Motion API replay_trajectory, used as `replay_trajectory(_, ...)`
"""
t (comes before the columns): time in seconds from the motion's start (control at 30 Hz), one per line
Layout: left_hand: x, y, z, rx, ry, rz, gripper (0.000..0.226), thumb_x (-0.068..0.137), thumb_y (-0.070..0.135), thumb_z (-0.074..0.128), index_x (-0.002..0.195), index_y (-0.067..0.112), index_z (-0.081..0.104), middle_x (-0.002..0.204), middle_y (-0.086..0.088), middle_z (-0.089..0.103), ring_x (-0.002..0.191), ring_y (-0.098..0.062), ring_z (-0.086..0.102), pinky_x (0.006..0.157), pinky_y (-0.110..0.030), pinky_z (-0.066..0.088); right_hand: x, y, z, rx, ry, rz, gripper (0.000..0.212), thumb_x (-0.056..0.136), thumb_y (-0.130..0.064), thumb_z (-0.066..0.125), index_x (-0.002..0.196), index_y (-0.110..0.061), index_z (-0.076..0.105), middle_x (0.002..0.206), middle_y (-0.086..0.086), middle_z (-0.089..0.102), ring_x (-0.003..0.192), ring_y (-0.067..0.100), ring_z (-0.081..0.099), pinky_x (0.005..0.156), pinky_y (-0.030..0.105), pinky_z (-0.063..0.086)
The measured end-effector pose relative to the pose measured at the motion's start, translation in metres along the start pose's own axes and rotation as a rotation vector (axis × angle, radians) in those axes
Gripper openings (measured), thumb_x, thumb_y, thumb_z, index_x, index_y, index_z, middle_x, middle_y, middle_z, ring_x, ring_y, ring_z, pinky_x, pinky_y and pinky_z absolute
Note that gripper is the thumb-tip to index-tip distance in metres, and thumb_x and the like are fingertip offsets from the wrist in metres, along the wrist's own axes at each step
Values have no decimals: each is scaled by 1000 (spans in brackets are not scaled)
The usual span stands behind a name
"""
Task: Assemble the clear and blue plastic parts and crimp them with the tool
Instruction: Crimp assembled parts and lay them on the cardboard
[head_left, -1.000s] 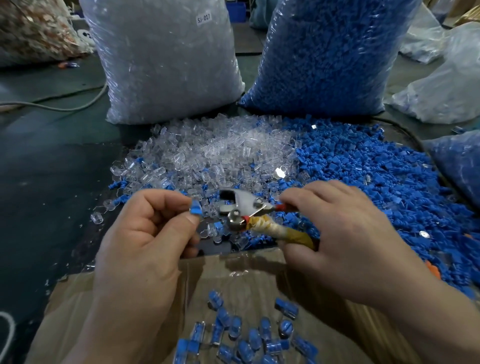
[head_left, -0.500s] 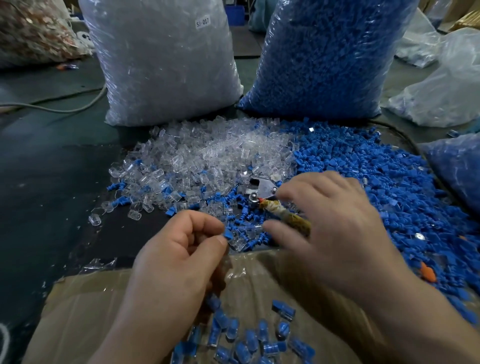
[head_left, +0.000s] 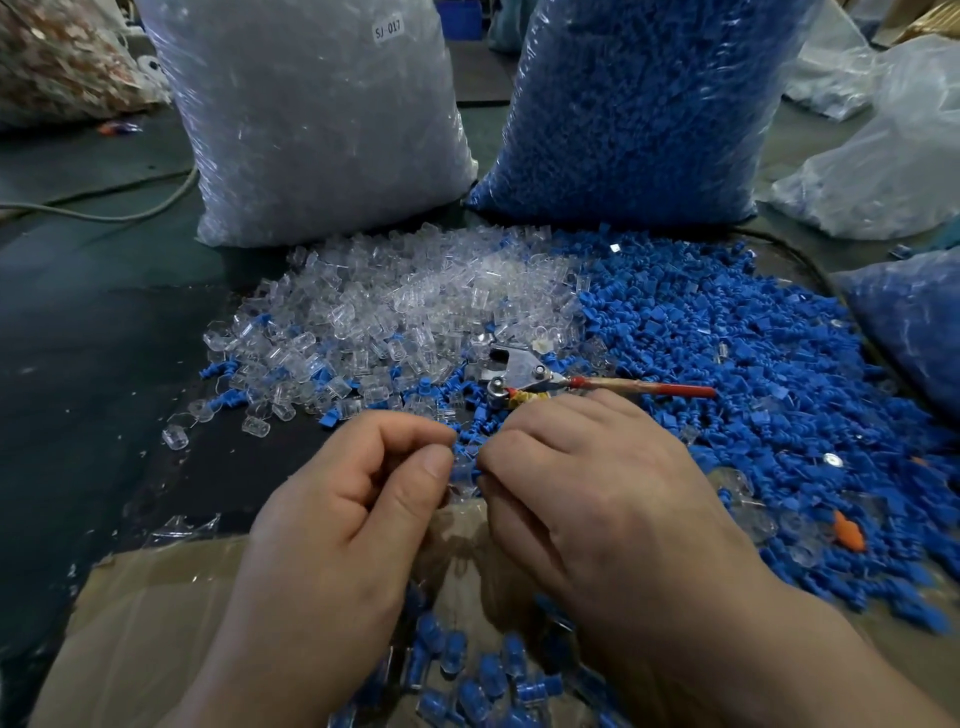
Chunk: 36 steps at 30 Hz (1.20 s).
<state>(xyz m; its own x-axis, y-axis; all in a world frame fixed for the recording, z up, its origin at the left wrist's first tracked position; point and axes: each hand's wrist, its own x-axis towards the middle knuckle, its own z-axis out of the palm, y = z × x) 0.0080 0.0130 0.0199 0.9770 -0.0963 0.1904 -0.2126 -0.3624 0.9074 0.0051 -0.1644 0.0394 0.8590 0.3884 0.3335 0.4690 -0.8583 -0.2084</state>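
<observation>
Clear parts (head_left: 415, 306) lie heaped at mid-frame on the dark counter (head_left: 104, 364). Blue parts (head_left: 727, 353) spread in a wider heap to their right, and the 2 heaps mix where they meet.

In the head view, both hands meet just below that seam. The left hand (head_left: 353, 519) has its fingers curled in, with thumb and forefinger pinching a small piece (head_left: 464, 470), blue with what looks like clear plastic under it. The right hand (head_left: 613, 499), fingers likewise curled, pinches the same piece from the other side. The fingertips cover most of it, so I cannot tell whether its 2 halves are fully seated.

The tool (head_left: 524, 376) lies on the heaps just above the right hand, metal head to the left and 1 red handle pointing right. Its yellow-wrapped handle runs behind the knuckles, and I cannot tell if the hand touches it.

At the bottom of the frame a cardboard box (head_left: 145, 623) holds a scatter of joined pieces (head_left: 467, 686), so a good many look done. The piece in hand seems to be at the fitting step, with crimping not yet done. The heaps, plus the full clear bag (head_left: 311, 119) and blue bag (head_left: 639, 104) at the top, suggest much is left.
</observation>
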Motion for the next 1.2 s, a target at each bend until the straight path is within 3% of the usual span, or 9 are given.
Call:
replay_trajectory(0.1,3,-1,-3,-6,-116,-55,41,76,64,48,83,29,67,58,-2,58,48,-6,50,43,-20,42,1,-5,-1,6,16,-35,28,96,-31,41,87,-18,64,83,-2,60,76,21,55,72,37,42)
replay_trajectory(0.2,4,-1,-6,-46,-153,-33,43,87,67,50,79,27,66,54,5,55,47,-4,47,42,-17,40,1,-11,-2,115,-8,10,27,94,-32,41,74,-19,55,72,-6,52,68,16,47,65,35,38)
replay_trajectory(0.3,3,-1,-5,-35,-201,122,28,84,60,56,90,36,67,70,4,64,57,-11,58,49,-27,49,1,-15,-6,586,-105,326,29,84,-37,42,64,-15,48,59,-6,48,57,9,45,55,43,41)
replay_trajectory(0.4,1,2,-5,73,-205,242,16,88,54,56,95,42,64,85,11,67,70,-11,66,56,-17,51,1,-12,-10,864,-170,572,28,75,-35,43,60,-12,48,50,-5,42,47,8,39,46,39,33)
replay_trajectory(0.53,6,-2,-15,218,-70,140,11,81,49,60,87,41,65,80,18,69,70,-2,65,54,-8,48,-1,-6,-10,385,-159,420,36,87,-51,41,72,-19,53,62,-7,57,51,5,48,49,33,40)
replay_trajectory(0.63,9,-10,-18,405,-184,117,4,82,44,62,85,42,63,81,24,67,73,2,63,55,-15,50,-4,-2,-8,107,-254,295,24,94,-51,37,88,-30,49,77,-11,58,71,10,55,66,35,48)
replay_trajectory(0.9,7,-7,-14,574,-459,299,17,82,52,52,84,40,65,77,23,55,70,6,57,56,-20,49,-4,-7,-4,130,-511,134,19,93,-45,41,94,-29,50,92,-7,61,83,22,57,72,41,51)
replay_trajectory(1.07,10,-14,-14,506,-207,173,17,88,59,55,89,44,63,91,29,63,82,7,62,54,-15,43,-2,4,0,109,-360,263,16,95,-48,44,95,-32,47,86,-12,57,76,12,54,66,36,48)
replay_trajectory(1.2,17,-25,-9,702,-98,100,46,81,64,52,123,47,57,95,24,55,79,-1,56,67,-29,47,0,8,13,-60,-265,246,38,94,-61,41,123,-39,36,101,-10,53,80,20,56,54,33,36)
